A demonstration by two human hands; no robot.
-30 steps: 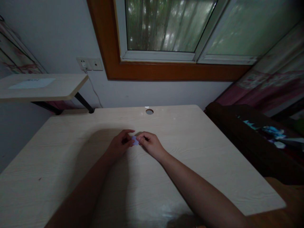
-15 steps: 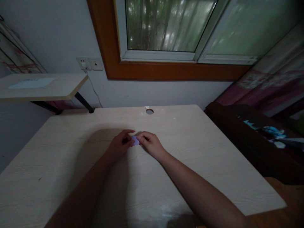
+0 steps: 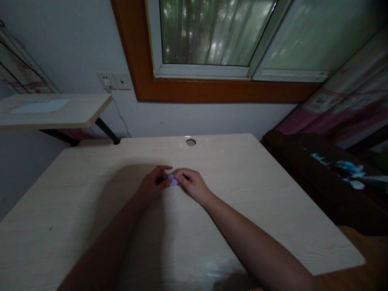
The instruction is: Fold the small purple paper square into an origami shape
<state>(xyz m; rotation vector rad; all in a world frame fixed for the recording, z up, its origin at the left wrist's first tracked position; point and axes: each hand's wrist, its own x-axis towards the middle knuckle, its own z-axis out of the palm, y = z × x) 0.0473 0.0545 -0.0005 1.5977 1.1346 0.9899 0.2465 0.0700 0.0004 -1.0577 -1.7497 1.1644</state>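
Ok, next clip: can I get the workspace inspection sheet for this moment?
Surface: pale wood-grain desk, cable hole at its far edge.
Things in hand: small lilac piece, pinched between both hands; material unclear.
Clutter: nothing seen.
Hands: left hand and right hand meet fingertip to fingertip, low over the desk.
Cables: white cable hangs from the wall socket.
Surroundings: window, side table bearing a pale sheet, curtain.

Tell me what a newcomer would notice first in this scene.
Two bare hands meet at the middle of the pale wooden desk: the left hand and right hand both pinch a small bluish piece. Behind, a wood-framed window fills the wall, and a round hole sits near the desk's far edge.
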